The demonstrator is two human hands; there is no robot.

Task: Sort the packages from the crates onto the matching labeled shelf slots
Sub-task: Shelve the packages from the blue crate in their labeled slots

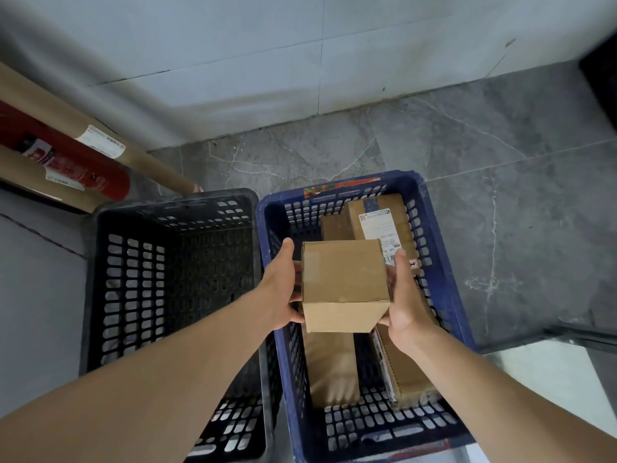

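Observation:
A small brown cardboard box is held above the blue crate. My left hand grips its left side and my right hand grips its right side, thumb along the top edge. Inside the blue crate lie several other cardboard packages: one with a white shipping label at the far end, a plain one below the held box, and another on edge at the right. The black crate to the left looks empty.
Cardboard tubes and a red cylinder lie on the floor at the far left against the pale wall. Grey marble floor tiles spread beyond the crates. A dark metal bar crosses the right edge.

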